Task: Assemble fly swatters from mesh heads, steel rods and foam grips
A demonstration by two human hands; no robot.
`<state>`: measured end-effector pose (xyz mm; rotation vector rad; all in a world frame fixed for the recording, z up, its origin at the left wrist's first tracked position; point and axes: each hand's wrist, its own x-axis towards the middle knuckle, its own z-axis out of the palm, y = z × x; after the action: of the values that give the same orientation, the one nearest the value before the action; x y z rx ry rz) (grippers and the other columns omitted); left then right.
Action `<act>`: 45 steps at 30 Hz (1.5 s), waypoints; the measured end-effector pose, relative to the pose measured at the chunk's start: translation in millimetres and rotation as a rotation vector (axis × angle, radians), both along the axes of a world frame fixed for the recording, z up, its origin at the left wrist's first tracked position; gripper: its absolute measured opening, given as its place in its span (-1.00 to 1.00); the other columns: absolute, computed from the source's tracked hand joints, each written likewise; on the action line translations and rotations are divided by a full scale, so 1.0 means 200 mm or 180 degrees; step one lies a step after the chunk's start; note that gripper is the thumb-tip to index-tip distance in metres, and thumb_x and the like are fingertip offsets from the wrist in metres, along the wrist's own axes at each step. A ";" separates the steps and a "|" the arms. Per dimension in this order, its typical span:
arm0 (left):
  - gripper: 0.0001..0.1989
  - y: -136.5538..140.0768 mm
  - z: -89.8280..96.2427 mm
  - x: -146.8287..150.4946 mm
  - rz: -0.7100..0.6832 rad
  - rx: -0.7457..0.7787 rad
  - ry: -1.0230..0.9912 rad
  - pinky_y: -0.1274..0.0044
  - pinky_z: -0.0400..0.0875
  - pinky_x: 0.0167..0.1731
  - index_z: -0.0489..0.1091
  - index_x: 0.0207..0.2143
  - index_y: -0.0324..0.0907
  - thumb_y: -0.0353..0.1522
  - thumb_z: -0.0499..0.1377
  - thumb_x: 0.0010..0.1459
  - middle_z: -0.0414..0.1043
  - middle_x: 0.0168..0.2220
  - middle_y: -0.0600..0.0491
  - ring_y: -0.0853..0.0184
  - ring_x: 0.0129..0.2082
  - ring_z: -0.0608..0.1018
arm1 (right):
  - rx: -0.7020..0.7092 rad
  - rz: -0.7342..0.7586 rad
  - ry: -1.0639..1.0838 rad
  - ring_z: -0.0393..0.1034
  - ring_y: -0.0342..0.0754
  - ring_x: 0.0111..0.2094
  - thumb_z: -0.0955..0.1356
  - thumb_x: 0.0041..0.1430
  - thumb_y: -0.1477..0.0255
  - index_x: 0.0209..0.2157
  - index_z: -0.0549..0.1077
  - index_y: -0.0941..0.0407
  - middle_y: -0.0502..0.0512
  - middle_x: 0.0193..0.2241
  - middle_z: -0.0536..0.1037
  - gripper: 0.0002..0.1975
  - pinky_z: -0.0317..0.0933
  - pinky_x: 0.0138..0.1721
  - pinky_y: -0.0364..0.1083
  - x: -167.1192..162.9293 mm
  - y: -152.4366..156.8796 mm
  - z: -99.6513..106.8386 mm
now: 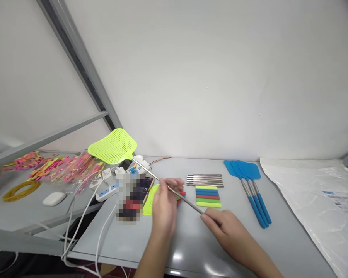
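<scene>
A yellow-green fly swatter (113, 147) is held aslant above the table, its mesh head up at the left. My left hand (164, 206) steadies the metal rod between thumb and fingers, near the middle. Lower down, my right hand (230, 231) is closed round the rod's other end, hiding that tip. Under my left hand lies another yellow-green swatter head (149, 204), partly covered, with red and blue pieces (181, 198) beside it. Behind my hands are a row of metal rods (204, 180) and several coloured handle sleeves (208, 197).
Three blue swatters (257, 206) lie to the right, near a white plastic bag (310, 208). At left are a phone (145, 189), partly blurred, a power strip (106, 192), white cables (75, 216) and a metal frame post (84, 65). Bagged pink and yellow items (72, 168) cover the neighbouring table.
</scene>
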<state>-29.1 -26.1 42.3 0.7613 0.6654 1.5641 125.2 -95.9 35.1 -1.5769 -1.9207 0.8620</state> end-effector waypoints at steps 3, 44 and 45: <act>-0.62 -0.08 -0.06 0.09 -0.0458 -0.0140 0.0179 0.45 0.32 -0.25 0.33 -0.48 -0.21 -0.12 0.03 0.26 0.46 -0.40 -0.04 0.29 -0.37 0.46 | 0.0129 -0.0033 0.0053 0.24 -0.12 -0.48 0.12 0.35 0.25 -0.52 0.18 0.08 -0.05 -0.53 0.39 -0.64 -0.01 -0.44 -0.15 -0.01 0.02 0.00; -0.70 0.03 0.16 -0.05 0.0091 0.0186 -0.0636 0.49 0.36 -0.34 0.25 -0.49 -0.17 -0.19 0.08 0.25 0.22 -0.55 0.12 0.38 -0.49 0.34 | 0.0270 0.0117 -0.0911 0.31 -0.06 -0.53 0.06 0.38 0.20 -0.45 0.24 0.03 -0.04 -0.59 0.36 -0.63 -0.04 -0.47 -0.11 0.22 -0.10 -0.06; -0.69 0.04 0.17 -0.06 0.0120 0.0199 -0.0700 0.50 0.36 -0.36 0.24 -0.50 -0.16 -0.20 0.07 0.26 0.20 -0.57 0.13 0.39 -0.51 0.32 | 0.0269 0.0127 -0.0949 0.32 -0.05 -0.52 0.06 0.38 0.20 -0.46 0.23 0.03 -0.04 -0.59 0.36 -0.63 -0.03 -0.47 -0.11 0.24 -0.10 -0.06</act>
<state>-41.7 -17.5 76.9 0.6141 0.4737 1.6808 173.1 -116.6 23.3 -1.6982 -2.1685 0.5774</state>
